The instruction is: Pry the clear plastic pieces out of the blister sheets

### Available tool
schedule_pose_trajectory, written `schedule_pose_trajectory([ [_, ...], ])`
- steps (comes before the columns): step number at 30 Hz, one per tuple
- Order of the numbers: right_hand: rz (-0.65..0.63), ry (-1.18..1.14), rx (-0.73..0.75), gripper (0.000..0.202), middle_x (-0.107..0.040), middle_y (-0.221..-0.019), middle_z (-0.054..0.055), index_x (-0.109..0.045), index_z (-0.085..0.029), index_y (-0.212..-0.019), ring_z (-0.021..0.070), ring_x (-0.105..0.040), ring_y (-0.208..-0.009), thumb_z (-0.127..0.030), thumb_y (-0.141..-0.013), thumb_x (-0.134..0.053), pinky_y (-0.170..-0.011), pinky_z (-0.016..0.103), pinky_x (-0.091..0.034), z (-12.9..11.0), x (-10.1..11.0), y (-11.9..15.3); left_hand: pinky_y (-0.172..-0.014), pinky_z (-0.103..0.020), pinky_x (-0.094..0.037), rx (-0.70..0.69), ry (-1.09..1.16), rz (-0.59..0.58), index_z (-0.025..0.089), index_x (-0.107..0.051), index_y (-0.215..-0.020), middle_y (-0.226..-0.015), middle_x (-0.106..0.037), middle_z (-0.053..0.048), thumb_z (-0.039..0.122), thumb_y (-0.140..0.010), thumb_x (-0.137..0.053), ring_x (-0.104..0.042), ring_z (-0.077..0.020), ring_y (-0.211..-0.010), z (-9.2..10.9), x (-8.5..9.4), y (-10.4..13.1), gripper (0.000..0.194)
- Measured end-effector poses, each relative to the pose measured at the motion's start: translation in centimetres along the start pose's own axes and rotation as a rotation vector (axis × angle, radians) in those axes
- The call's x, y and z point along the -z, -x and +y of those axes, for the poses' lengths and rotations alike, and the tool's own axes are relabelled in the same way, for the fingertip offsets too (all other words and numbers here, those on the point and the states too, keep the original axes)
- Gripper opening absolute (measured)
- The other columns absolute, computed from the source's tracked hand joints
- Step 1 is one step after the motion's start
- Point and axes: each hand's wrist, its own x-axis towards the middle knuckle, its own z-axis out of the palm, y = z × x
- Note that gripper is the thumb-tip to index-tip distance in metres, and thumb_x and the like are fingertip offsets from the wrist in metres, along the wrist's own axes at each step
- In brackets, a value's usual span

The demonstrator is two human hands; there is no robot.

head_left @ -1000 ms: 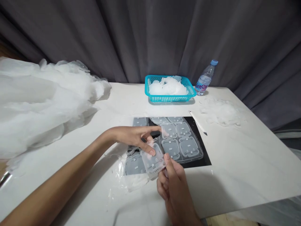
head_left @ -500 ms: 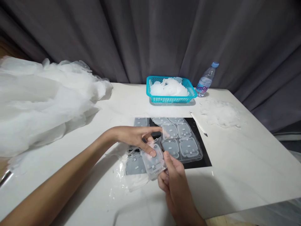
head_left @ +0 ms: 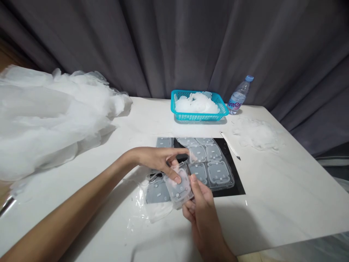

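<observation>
My left hand (head_left: pixel 160 160) pinches a clear, soft-looking moulded plastic piece (head_left: pixel 178 187), rounded-square with small raised dots, its thumb pressed on the face and its index finger stretched over the sheet behind. My right hand (head_left: pixel 201 211) is closed at the piece's right edge. Between its thumb and the piece shows a slim dark blade (head_left: pixel 188 169), mostly hidden by the fingers. Beneath and behind lies a translucent sheet of joined moulded squares (head_left: pixel 218 173) on a black mat (head_left: pixel 237 185). Loose clear film trails below the left hand.
A turquoise basket (head_left: pixel 200 117) of white translucent pieces stands at the back, beside a water bottle (head_left: pixel 238 96). A white pen-like cutter (head_left: pixel 230 146) lies right of the mat, near a heap of clear scraps (head_left: pixel 256 134). A large pile of translucent sheets (head_left: pixel 54 116) covers the table's left.
The view has shifted very slightly, so things at the back sit a little lower. Both hands keep nearly the same place and grip on the moulded piece.
</observation>
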Motion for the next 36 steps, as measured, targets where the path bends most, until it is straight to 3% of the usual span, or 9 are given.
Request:
schedule_pose_trajectory([
  [6, 0.002, -0.013, 0.042, 0.066, -0.041, -0.063, -0.010, -0.061, -0.019, -0.089, 0.0034, -0.019, -0.050, -0.076, -0.066, -0.084, -0.041, 0.015, -0.015, 0.0, -0.7, -0.4, -0.060, -0.024, -0.044, 0.040, -0.037, 0.045, 0.024, -0.049, -0.145, -0.076, -0.070, 0.003, 0.038, -0.082, -0.087, -0.065, -0.0172, -0.068, 0.3, 0.0, 0.2, 0.075],
  [9, 0.019, -0.028, 0.049, 0.066, -0.054, -0.065, -0.005, -0.064, -0.018, -0.090, 0.0044, -0.032, -0.048, -0.075, -0.063, -0.086, -0.040, 0.015, -0.017, 0.1, -0.9, -0.7, -0.061, -0.024, -0.045, 0.032, -0.041, 0.055, 0.024, -0.050, -0.143, -0.078, -0.072, 0.002, 0.038, -0.081, -0.088, -0.066, -0.0177, -0.070, 0.1, 0.0, 0.3, 0.074],
  [13, 0.000, -0.034, 0.054, 0.066, -0.071, -0.081, 0.003, -0.068, -0.018, -0.101, 0.0094, -0.055, -0.057, -0.071, -0.066, -0.087, -0.044, 0.015, -0.030, 0.3, -0.9, -1.1, -0.063, -0.025, -0.048, 0.013, -0.011, 0.048, 0.024, -0.052, -0.142, -0.078, -0.073, 0.002, 0.038, -0.080, -0.089, -0.069, -0.0192, -0.071, -0.4, 0.0, 0.1, 0.074],
  [18, -0.001, 0.001, 0.024, 0.071, -0.075, -0.091, 0.006, -0.070, -0.020, -0.113, 0.0139, -0.066, -0.068, -0.075, -0.070, -0.082, -0.049, 0.017, -0.039, 0.2, -1.0, -1.2, -0.066, -0.026, -0.051, -0.008, -0.010, 0.045, 0.024, -0.054, -0.142, -0.081, -0.075, 0.001, 0.038, -0.082, -0.088, -0.072, -0.0198, -0.073, -0.5, 0.0, 0.0, 0.071],
  [23, -0.052, 0.019, 0.070, 0.068, -0.069, -0.074, 0.000, -0.072, -0.018, -0.111, 0.0102, -0.055, -0.054, -0.074, -0.073, -0.081, -0.046, 0.017, -0.032, 0.0, -1.2, -1.5, -0.064, -0.025, -0.050, -0.010, -0.020, 0.042, 0.023, -0.051, -0.145, -0.081, -0.074, 0.001, 0.036, -0.080, -0.089, -0.072, -0.0199, -0.075, -0.9, 0.1, 0.0, 0.076],
  [28, 0.000, 0.010, 0.060, 0.077, -0.064, -0.070, -0.003, -0.071, -0.017, -0.109, 0.0085, -0.047, -0.049, -0.075, -0.060, -0.086, -0.044, 0.018, -0.029, 0.1, -1.3, -1.6, -0.066, -0.025, -0.049, 0.035, -0.031, 0.036, 0.023, -0.050, -0.145, -0.083, -0.075, 0.000, 0.038, -0.078, -0.090, -0.073, -0.0216, -0.079, -1.1, 0.1, -0.1, 0.080],
  [36, -0.059, 0.086, 0.096, 0.064, -0.024, -0.054, -0.014, -0.062, -0.018, -0.084, 0.0043, -0.015, -0.047, -0.078, -0.070, -0.079, -0.043, 0.016, -0.018, 0.1, -0.5, -1.2, -0.067, -0.025, -0.045, 0.122, -0.133, 0.010, 0.024, -0.044, -0.149, -0.075, -0.066, 0.004, 0.045, -0.078, -0.089, -0.066, -0.0192, -0.074, 0.4, 0.1, 0.5, 0.087],
])
